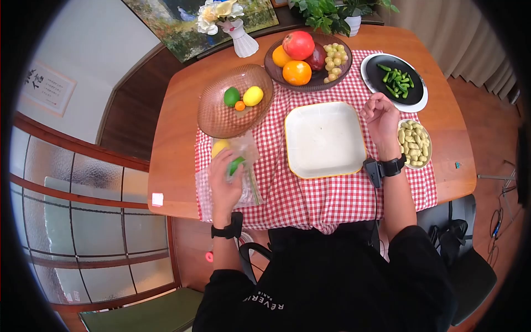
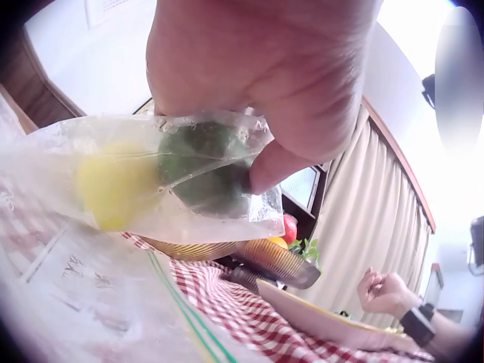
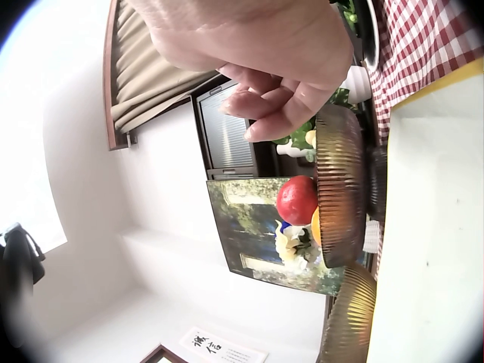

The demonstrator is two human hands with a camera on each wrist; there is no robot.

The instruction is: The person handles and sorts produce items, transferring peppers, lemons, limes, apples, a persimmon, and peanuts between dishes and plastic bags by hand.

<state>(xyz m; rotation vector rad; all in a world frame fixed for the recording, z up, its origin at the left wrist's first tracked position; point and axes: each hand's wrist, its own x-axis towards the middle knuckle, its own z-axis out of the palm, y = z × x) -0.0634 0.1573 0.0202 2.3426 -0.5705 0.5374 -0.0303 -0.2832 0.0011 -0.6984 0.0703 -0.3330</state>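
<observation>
The left hand (image 1: 225, 183) is at the left part of the red-and-white checked cloth (image 1: 310, 202), on the brown wooden table (image 1: 172, 133). Its grip is partly closed, fingers and thumb pinching a clear plastic bag (image 2: 53, 151) around a round green fruit (image 2: 206, 170); a round yellow fruit (image 2: 113, 187) shows through the same plastic (the head view blurs the green one). Below it lies clear plastic with a green zip strip (image 2: 189, 318) (whether it belongs to the same bag, I cannot tell).

The right hand (image 1: 381, 123) hovers by the right edge of a white, yellow-rimmed square tray (image 1: 326, 141), its grip half open, fingers loosely curled and holding nothing.

Beyond the left hand, a brown translucent ribbed bowl (image 1: 215, 119) holds a green fruit (image 1: 232, 97), a yellow one (image 1: 253, 96) and a small orange one (image 1: 239, 105). A darker ribbed bowl (image 1: 310, 87) of mixed fruit sits beside it, behind the tray. To the right are green peppers (image 1: 399, 83) on a black plate (image 1: 376, 72) and pale unshelled peanuts (image 1: 414, 144) in a white bowl (image 1: 430, 159).
</observation>
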